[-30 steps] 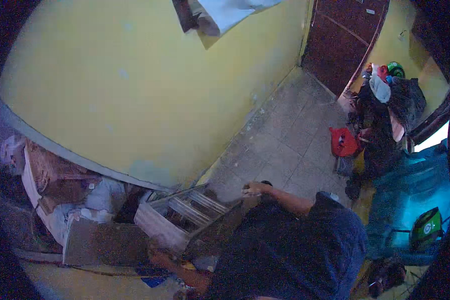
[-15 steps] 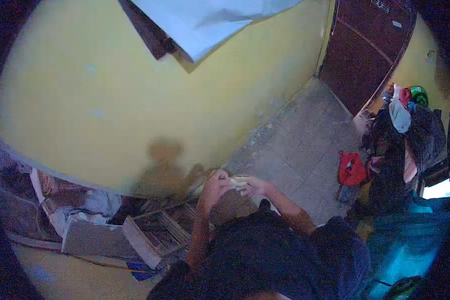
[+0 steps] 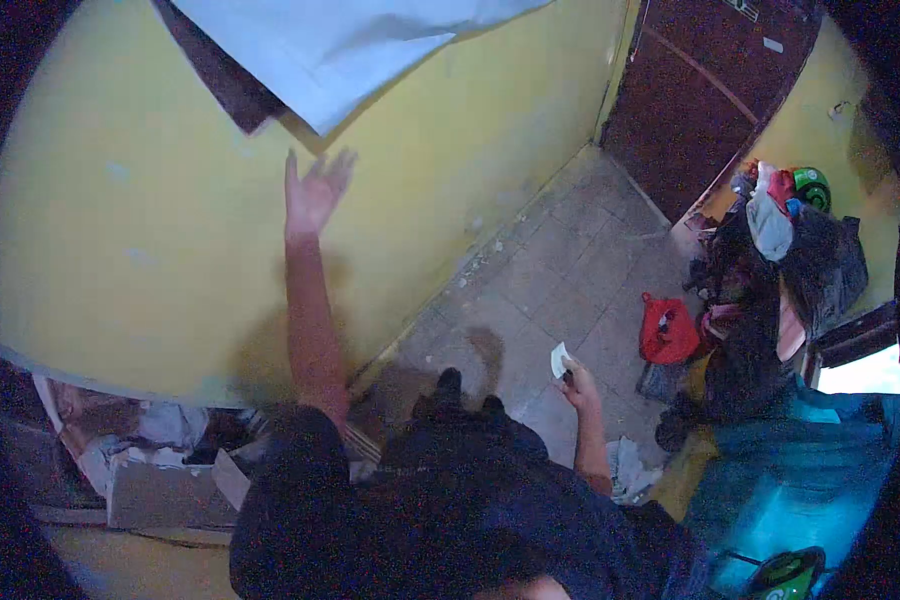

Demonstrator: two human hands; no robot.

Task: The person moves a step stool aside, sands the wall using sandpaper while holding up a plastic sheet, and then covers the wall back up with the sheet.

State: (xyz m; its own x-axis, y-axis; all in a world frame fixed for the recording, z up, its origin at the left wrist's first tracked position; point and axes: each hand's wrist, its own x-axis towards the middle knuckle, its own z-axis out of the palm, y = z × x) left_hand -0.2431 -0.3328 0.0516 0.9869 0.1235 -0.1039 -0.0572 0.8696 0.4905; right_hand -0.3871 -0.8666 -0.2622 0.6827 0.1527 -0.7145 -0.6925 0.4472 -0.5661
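Observation:
My left hand is raised before the yellow wall, fingers spread and holding nothing. Just above its fingertips hangs the lower corner of a large white sheet, with a dark piece behind its left edge. Low on the right, over the tiled floor, my right hand pinches a small whitish item that sticks up past the fingers. What that item is, I cannot make out.
A brown door stands at the back. Along the right are piled clothes and bags, a red bag and a teal covered surface. Boxes with cloth and clutter lie at the lower left.
My hands were together on the small pale item; they have parted. My left hand has gone up toward the sheet, and my right hand has moved right with the item.

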